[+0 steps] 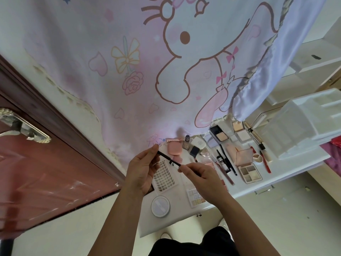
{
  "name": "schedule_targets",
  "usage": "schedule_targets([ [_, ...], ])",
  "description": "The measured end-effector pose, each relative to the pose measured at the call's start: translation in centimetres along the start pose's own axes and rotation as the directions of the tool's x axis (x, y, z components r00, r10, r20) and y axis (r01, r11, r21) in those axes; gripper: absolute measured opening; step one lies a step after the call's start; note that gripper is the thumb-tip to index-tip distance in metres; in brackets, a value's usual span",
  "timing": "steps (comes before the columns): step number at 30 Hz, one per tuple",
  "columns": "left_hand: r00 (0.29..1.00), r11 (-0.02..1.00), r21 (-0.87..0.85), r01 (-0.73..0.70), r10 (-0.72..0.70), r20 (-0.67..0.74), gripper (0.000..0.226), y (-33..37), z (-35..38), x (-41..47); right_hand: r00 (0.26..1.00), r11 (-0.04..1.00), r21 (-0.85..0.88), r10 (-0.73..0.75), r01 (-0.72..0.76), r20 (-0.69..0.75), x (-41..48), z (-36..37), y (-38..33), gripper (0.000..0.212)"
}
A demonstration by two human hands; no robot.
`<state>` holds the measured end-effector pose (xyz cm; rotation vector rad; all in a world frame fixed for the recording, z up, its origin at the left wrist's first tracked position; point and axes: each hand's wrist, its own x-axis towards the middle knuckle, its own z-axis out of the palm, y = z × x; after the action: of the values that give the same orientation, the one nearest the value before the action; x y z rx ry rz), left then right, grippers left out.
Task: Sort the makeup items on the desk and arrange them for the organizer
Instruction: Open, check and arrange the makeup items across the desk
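- My left hand (pixel 142 169) pinches one end of a thin black pencil (pixel 168 158), and my right hand (pixel 201 179) pinches the other.
- The pencil is held above the lash tray (pixel 164 179) on the table (pixel 275 172).
- The white organizer (pixel 304 122) stands at the table's right end.

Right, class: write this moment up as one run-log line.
stage: sorting | left hand: pinches black pencil tip | right hand: grips it further along | pencil: held above desk | organizer: at right
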<state>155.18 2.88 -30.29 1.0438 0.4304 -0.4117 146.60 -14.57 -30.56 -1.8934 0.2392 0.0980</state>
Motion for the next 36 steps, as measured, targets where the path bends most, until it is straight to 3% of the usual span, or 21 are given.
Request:
schedule_targets([
  [3, 0.999, 0.999, -0.048, 0.015, -0.017, -0.040, 0.012, 0.1, -0.2, 0.3, 0.996, 0.999, -0.033, 0.026, -0.029, -0.081, 0.4, -0.5, 0.7, 0.017],
  [8, 0.997, 0.995, -0.084, 0.057, -0.062, -0.054, 0.027, -0.6, -0.5, 0.3, 0.955, 0.929, 0.365, 0.158, -0.058, -0.250, 0.8, -1.2, -0.1, 0.023],
  [12, 0.996, 0.988, -0.125, 0.089, -0.089, 0.005, 0.028, -1.4, 0.0, -0.1, 0.946, 0.803, 0.595, 0.197, -0.005, -0.257, 1.6, -0.9, -1.3, 0.023],
  [20, 0.994, 0.984, -0.149, 0.102, -0.093, 0.064, 0.029, -1.5, 0.9, -0.7, 0.952, 0.783, 0.621, 0.172, 0.025, -0.255, 1.9, -0.2, -1.5, 0.023],
  [29, 0.995, 0.981, -0.167, 0.099, -0.096, 0.026, 0.035, -1.7, 0.9, -0.9, 0.957, 0.788, 0.614, 0.140, 0.048, -0.255, 1.6, -0.2, -1.3, 0.022],
  [36, 0.996, 0.986, -0.142, 0.091, -0.088, 0.030, 0.028, -1.6, 1.1, -1.3, 0.958, 0.809, 0.587, 0.149, 0.023, -0.243, 1.6, -0.5, -1.2, 0.022],
])
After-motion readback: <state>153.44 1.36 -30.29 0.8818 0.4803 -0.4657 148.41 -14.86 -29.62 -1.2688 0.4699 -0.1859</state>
